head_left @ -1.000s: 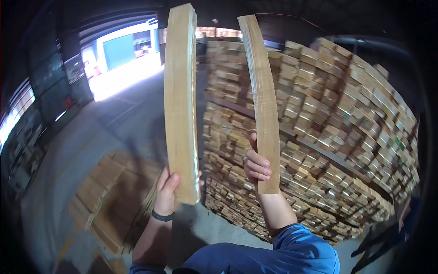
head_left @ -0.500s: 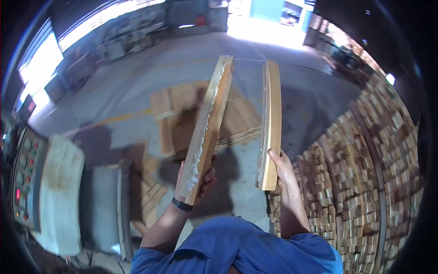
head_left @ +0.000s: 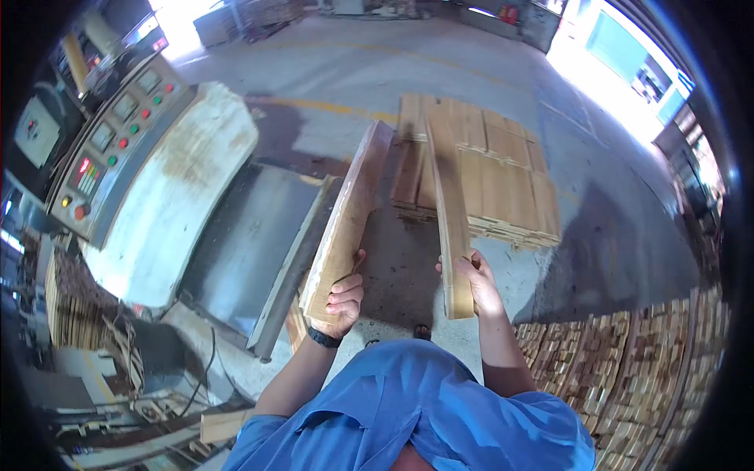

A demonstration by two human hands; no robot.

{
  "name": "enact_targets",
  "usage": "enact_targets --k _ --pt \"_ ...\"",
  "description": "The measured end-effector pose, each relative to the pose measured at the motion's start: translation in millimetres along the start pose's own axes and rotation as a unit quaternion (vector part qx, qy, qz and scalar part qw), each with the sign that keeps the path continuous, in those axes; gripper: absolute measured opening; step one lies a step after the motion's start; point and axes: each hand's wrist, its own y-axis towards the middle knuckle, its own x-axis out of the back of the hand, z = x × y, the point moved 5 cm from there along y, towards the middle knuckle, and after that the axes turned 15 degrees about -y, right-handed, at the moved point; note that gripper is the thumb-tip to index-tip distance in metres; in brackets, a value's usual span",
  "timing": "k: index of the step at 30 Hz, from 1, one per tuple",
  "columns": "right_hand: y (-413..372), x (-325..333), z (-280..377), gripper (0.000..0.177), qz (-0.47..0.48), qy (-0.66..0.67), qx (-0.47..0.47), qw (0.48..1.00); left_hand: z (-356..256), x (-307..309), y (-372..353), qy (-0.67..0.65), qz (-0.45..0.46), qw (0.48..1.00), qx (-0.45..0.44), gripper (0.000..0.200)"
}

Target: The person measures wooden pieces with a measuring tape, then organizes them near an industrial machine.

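My left hand [head_left: 344, 302] grips the near end of a wooden board [head_left: 345, 224], its fingers wrapped around the right side. That board has a pale, rough left edge and leans away from me. In my right hand [head_left: 477, 280] is a second wooden board [head_left: 449, 204], held near its lower end with the thumb across the face. Both boards point forward in the air, apart from each other, with their far ends closer together than their near ends.
A machine with a button panel [head_left: 118, 149] and a pale worn cover [head_left: 177, 188] stands at left, a grey metal bed [head_left: 247, 243] beside it. Ahead on the floor lies a stack of boards [head_left: 503, 165]. Stacked wood pieces [head_left: 628, 369] fill the lower right.
My view has swung left, bringing the machine nearer the middle. Both boards have turned in my hands, and the left board's rough face now shows mostly as an edge.
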Motion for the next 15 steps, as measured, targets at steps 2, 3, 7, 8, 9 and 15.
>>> enact_targets --k 2,3,7,8,9,15 --pt "16.9 -23.7 -9.1 0.039 0.047 -0.011 -0.014 0.999 -16.8 -9.1 -15.9 0.051 0.002 0.998 -0.04 0.058" --pt "27.3 -35.3 -13.2 0.041 0.091 -0.026 -0.024 0.995 -25.9 -11.8 -24.4 0.094 -0.012 0.993 -0.071 0.06" --pt "69.3 -76.2 -32.7 0.051 0.215 -0.047 -0.054 0.974 -61.5 -10.7 -58.9 0.328 -0.102 0.913 -0.218 0.068" --pt "77.9 -86.7 -35.5 0.051 0.231 -0.038 -0.071 0.97 -71.1 -6.2 -72.7 0.399 -0.167 0.852 -0.295 0.068" --pt "86.0 -96.2 -39.4 0.052 0.248 -0.028 -0.089 0.964 -81.0 -2.9 -91.2 0.459 -0.234 0.774 -0.367 0.067" --pt "153.4 -148.7 -97.9 0.056 0.37 -0.064 -0.145 0.915 -129.6 22.8 -148.7 0.564 -0.378 0.544 -0.493 0.06"
